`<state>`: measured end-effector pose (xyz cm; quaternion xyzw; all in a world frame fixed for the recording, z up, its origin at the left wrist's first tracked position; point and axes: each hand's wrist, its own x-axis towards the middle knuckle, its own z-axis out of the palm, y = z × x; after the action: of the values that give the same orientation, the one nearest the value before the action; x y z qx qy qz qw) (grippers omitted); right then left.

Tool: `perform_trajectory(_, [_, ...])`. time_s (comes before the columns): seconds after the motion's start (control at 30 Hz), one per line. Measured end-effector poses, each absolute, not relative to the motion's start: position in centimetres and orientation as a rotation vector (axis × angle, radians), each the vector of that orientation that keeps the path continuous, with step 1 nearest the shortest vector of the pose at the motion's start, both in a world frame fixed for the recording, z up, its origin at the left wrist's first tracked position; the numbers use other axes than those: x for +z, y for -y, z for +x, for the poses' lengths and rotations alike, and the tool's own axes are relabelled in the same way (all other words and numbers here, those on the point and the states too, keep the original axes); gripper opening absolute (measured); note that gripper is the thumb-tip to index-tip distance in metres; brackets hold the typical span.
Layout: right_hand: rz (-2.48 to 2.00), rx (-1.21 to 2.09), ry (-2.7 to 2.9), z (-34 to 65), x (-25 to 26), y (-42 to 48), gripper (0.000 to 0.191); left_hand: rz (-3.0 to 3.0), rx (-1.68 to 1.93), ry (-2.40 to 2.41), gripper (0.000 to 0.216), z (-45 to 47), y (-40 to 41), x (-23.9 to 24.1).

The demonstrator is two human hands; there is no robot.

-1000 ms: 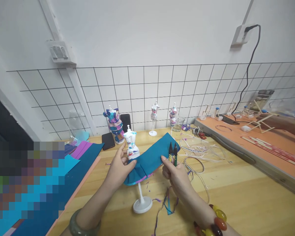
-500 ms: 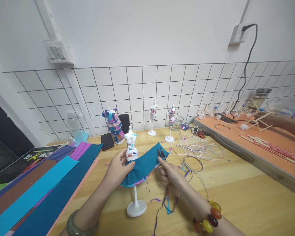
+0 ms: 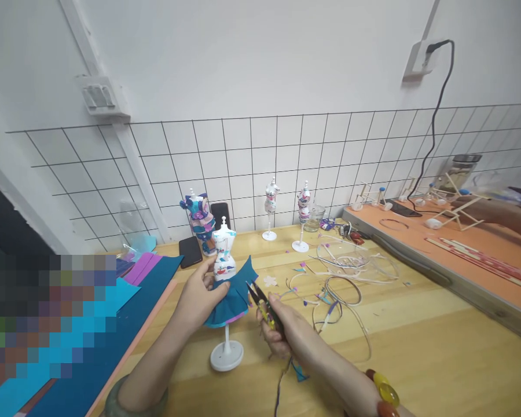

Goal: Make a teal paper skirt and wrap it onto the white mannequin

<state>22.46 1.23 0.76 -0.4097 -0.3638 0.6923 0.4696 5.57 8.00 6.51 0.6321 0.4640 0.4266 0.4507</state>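
Note:
A small white mannequin (image 3: 224, 243), painted with coloured smears, stands on a round base near the middle of the table. My left hand (image 3: 197, 298) pinches a teal skirt piece (image 3: 230, 304) against its waist, thumb in front and fingers partly hidden behind. Pleats run round the skirt, with blue and purple layers at the hem and a pointed loose end rising on the right. In my right hand (image 3: 289, 327) is a pair of thread snips (image 3: 265, 310) with dark blades and a yellow handle. Their parted blade tips are right by the loose end's edge; whether they touch cannot be made out.
Long coloured sheets (image 3: 125, 324) lie at left. Behind stand a dressed mannequin (image 3: 202, 220), two painted mannequins (image 3: 271, 200), phones (image 3: 190, 252) and a glass cup (image 3: 315, 218). Cords (image 3: 342, 286) and scraps litter the right. Another person's hand (image 3: 473, 205) is over an orange board (image 3: 481, 243).
My right hand has moved left with the snips, closer to the mannequin. The teal piece's loose end now reaches less far right. The mannequin and my left hand have shifted slightly left.

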Motion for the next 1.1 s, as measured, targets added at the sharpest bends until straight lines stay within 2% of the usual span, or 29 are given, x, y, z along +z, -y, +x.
perform_trajectory(0.2, [-1.018, 1.731, 0.995, 21.7, 0.7, -0.6, 0.054, 1.550, 1.126, -1.150, 0.063, 5.9, -7.5, 6.8])
perform_trajectory(0.43, [-1.026, 1.698, 1.016, 21.7, 0.9, -0.6, 0.053, 1.489, 1.126, -1.078, 0.067, 6.3, -7.1, 6.4])
perform_trajectory(1.1, [-1.228, 1.406, 1.057, 21.4, 2.2, -0.2, 0.063, 1.406, 1.172, -1.067, 0.061, 7.3, -6.3, 6.3])
